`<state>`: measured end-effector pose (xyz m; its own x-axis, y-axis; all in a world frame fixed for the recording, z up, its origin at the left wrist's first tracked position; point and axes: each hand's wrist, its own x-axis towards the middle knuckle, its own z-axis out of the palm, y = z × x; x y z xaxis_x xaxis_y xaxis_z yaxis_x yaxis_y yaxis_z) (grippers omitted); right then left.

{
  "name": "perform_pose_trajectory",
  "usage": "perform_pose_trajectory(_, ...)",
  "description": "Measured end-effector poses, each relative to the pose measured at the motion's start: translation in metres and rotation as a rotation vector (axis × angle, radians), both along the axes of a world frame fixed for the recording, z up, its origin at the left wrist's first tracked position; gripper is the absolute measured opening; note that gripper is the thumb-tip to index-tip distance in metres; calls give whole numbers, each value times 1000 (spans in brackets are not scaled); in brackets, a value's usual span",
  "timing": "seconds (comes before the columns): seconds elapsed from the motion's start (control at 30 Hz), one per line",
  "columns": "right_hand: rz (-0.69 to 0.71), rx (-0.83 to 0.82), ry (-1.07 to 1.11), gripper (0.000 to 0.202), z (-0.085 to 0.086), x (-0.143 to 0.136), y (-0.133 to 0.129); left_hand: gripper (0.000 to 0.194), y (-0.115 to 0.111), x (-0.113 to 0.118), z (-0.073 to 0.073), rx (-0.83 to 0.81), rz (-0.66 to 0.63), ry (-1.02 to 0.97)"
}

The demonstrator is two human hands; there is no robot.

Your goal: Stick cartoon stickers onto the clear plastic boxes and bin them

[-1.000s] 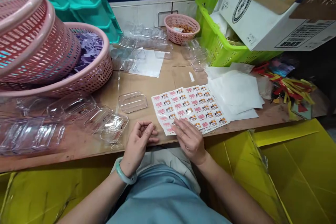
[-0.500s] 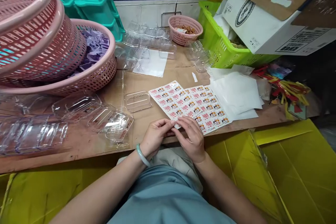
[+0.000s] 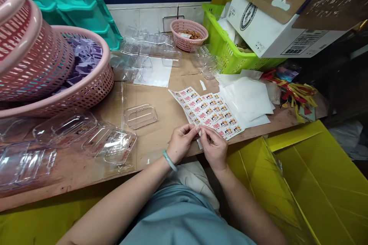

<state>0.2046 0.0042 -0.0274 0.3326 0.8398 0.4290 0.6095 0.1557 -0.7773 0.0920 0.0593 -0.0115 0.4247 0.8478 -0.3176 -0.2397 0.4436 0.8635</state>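
A sheet of cat stickers (image 3: 188,99) curls up from the tabletop, its near end between my hands. My left hand (image 3: 182,143) pinches that end with thumb and forefinger. Close beside it, my right hand (image 3: 214,148) is closed too, thumb and finger pinched at the same corner; a small white bit shows between the fingertips. Under and to the right, a second sheet of cat stickers (image 3: 222,115) lies flat. Left of my hands rests a clear plastic lid (image 3: 140,116). The tips of several fingers are hidden.
Clear plastic containers (image 3: 115,143) crowd the table's left side, before a large pink basket (image 3: 92,78) of purple packets. White sheets (image 3: 248,97) lie at the right. Behind stand a small pink basket (image 3: 189,42), a green crate (image 3: 227,55) and a tilted carton (image 3: 267,23).
The view has turned right. The upper sticker sheet has been drawn inward and now curls up at its left side. My right fingers have curled in to a tighter pinch.
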Motion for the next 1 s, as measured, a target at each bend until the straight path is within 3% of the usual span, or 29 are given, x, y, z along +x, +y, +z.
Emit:
perform_pose_trajectory(0.1, -143, -105, 337, 19, -2, 9, 8, 40, 4, 10, 1, -20, -62, 0)
perform_pose_trajectory(0.17, -294, -86, 612, 21, -1, 28, 18, 41, 11, 18, 2, -17, -98, 20)
perform_pose_trajectory(0.3, -521, 218, 971, 22, 19, 87, 41, 40, 26, 23, 2, 22, -136, 73)
perform_pose_trajectory(0.37, -606, 402, 878, 20, 33, 107, 47, 36, 28, 17, 5, 73, -69, 117)
perform_pose_trajectory(0.47, -650, 498, 396, 27, 44, 99, 44, 36, 19, 2, 18, 250, 148, 218)
perform_pose_trajectory(0.53, -477, 417, 4, 27, 41, 70, 38, 35, 9, -8, 29, 305, 151, 182)
perform_pose_trajectory(0.6, -145, 332, -298, 28, 34, 34, 31, 33, 3, -16, 37, 244, 52, 44)
perform_pose_trajectory(0.7, 233, 269, -442, 47, 26, -11, 24, 31, 5, -34, 40, 92, 77, -88)
perform_pose_trajectory(0.77, 271, 227, -324, 61, 26, -25, 25, 28, 12, -51, 39, 16, 149, -91)
perform_pose_trajectory(0.9, 184, 71, 241, 63, 38, -32, 44, 27, 21, -83, 42, 41, 124, -37)
perform_pose_trajectory(1.0, 455, -262, 525, 52, 49, -34, 67, 28, 23, -98, 50, 167, 27, 50)
